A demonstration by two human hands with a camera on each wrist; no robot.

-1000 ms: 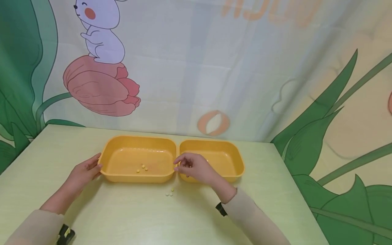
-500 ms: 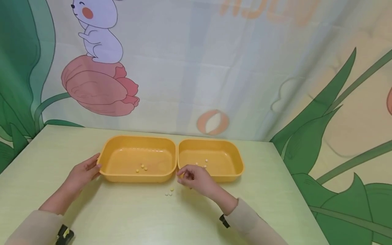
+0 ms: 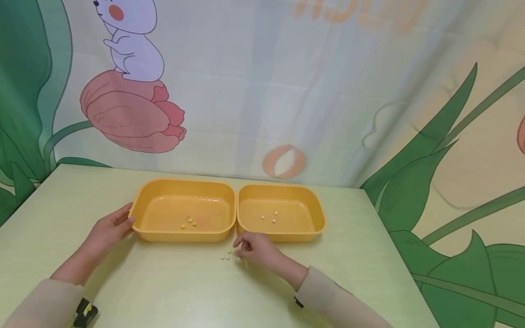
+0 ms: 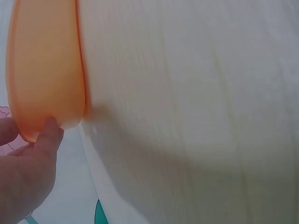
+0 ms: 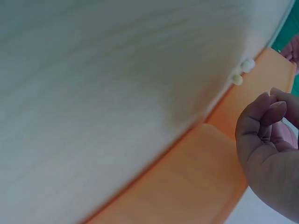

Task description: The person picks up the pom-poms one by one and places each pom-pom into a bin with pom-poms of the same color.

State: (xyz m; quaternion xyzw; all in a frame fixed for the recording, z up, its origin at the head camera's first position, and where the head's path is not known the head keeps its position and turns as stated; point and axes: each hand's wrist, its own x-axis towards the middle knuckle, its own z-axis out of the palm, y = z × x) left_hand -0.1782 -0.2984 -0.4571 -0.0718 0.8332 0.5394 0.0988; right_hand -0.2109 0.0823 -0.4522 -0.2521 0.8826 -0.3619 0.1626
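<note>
Two orange trays stand side by side on a pale green table (image 3: 172, 291). The left tray (image 3: 140, 205) holds three yellow beads (image 3: 189, 222); the right tray (image 3: 321, 222) holds three white beads (image 3: 268, 217). Three loose beads (image 3: 225, 255) lie on the table just in front of where the trays meet. My right hand (image 3: 254, 248) rests on the table beside them, fingers curled, thumb against forefinger, nothing seen in it. In the right wrist view the right hand (image 5: 268, 140) is near two beads (image 5: 247, 64). My left hand (image 3: 110, 229) touches the left tray's left end, fingers fairly straight; its thumb (image 4: 49, 133) presses the tray wall (image 4: 44, 70).
A printed curtain with a rabbit on a flower (image 3: 131, 105) hangs right behind the table's far edge. The table's right edge (image 3: 393, 255) runs close to the right tray. Bare tabletop lies in front of the trays and to their left.
My right hand has come out of the right tray, moved toward me and down to the table beside the loose beads. The right tray now shows three white beads. The left hand has stayed put.
</note>
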